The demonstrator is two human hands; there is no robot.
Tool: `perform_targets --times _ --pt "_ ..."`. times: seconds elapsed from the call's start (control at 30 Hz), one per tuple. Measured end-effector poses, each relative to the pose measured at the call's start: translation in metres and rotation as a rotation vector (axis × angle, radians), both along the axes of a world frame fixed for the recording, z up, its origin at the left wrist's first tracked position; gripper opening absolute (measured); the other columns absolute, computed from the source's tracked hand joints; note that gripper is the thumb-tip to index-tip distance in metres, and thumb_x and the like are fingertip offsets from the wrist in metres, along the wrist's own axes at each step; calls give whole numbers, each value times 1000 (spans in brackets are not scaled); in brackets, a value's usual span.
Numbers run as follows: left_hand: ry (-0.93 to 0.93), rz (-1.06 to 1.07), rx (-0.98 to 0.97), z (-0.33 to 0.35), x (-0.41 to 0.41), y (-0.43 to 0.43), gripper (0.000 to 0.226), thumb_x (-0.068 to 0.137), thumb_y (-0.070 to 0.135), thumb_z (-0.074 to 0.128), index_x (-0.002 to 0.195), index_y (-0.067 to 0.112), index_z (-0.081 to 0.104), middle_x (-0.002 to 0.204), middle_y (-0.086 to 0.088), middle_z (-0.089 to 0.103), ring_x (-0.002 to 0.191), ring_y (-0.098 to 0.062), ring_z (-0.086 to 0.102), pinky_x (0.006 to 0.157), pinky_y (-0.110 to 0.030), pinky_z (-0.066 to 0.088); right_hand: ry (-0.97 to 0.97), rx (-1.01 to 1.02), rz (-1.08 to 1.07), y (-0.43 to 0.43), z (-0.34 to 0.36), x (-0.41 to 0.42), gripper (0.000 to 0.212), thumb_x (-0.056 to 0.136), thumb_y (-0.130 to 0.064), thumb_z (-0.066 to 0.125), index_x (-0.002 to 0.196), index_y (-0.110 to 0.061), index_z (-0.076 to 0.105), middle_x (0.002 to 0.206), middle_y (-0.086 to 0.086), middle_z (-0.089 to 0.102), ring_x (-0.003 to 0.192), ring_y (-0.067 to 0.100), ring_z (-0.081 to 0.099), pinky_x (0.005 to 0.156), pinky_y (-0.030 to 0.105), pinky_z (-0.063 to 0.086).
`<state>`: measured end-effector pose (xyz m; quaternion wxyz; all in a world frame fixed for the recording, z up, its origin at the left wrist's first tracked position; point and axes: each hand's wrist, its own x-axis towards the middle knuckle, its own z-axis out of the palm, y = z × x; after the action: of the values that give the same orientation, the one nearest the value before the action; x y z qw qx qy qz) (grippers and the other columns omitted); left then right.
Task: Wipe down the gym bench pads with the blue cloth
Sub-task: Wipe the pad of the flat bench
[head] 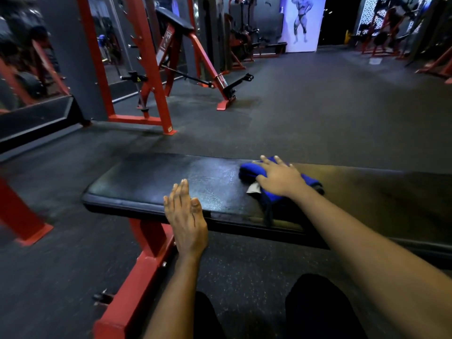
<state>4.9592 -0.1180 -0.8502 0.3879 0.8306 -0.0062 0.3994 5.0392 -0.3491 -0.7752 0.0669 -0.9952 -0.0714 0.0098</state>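
A black bench pad runs left to right. The right hand, fingers spread flat, presses a bunched blue cloth near the pad's far edge. The left hand lies flat and empty on the near edge. The cloth looks soft and light, best driven under the palm. Open pad lies to the left.
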Motion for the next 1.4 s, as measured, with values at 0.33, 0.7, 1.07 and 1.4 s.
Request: perform_targets --times 0.33,0.7,1.07,1.4 --pt "-19 14 -219 1 2 -1 72 102 55 13 145 5 42 150 -2 39 143 -12 28 118 -15 0 -119 38 511 26 -9 -91 61 99 -44 43 154 -44 18 164 -17 11 152 11 5 121 46 8" --pt "131 373 -118 31 37 21 78 91 51 13 121 3 66 135 -14 59 136 -31 42 120 -44 6 99 124 -18 -34 16 62 55 89 -49 41 142 -38 44 148 2 49 132 29 48 109 44 37" --pt "110 380 3 19 40 26 54 97 41 24 117 13 66 128 -5 64 131 -23 49 121 -49 10 227 111 -9 67 27 128 59 88 -53 46 135 -18 56 144 13 52 128 30 52 92 36 35" --pt "116 381 28 17 40 26 52 98 38 27 117 11 67 125 -4 66 130 -23 50 121 -48 10 215 94 -198 5 16 123 56 90 -55 44 128 -16 59 139 17 54 123 34 53 98 39 39"
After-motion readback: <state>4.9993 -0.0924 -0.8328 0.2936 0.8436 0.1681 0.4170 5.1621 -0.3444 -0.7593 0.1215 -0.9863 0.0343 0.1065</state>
